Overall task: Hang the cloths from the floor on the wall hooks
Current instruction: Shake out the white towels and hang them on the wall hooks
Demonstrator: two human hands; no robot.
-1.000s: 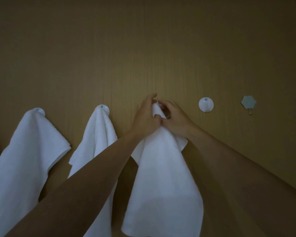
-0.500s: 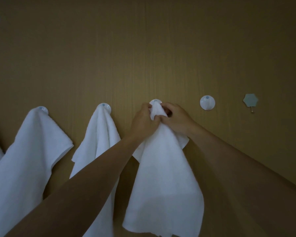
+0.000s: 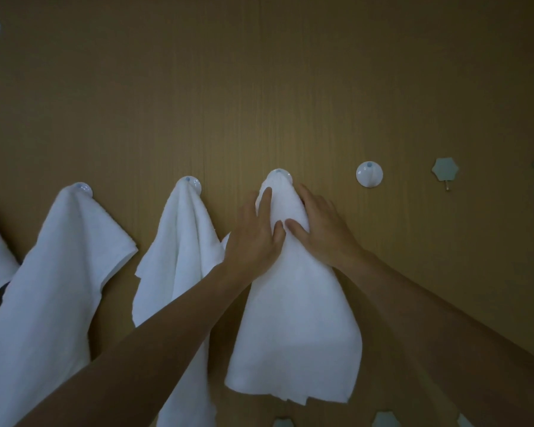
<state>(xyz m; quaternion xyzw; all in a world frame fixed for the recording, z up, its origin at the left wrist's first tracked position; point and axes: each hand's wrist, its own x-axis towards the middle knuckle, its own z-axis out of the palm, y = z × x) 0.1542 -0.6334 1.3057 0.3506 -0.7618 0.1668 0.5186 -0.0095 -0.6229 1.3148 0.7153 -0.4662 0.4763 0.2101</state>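
Both hands flat, fingers extended: left hand (image 3: 253,235) and right hand (image 3: 321,232) press either side of white cloth (image 3: 293,318), grasping nothing. Cloth draped by bunched peak over round hook (image 3: 278,173), between hung cloth (image 3: 179,241) and bare hook (image 3: 369,174). Risk: shallow catch on small knob; lifting hands off unevenly could drag cloth down wall (image 3: 259,87).

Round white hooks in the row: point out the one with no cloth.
The round hook just right of the right hand. It is bare; every other round hook in that row carries a white cloth.
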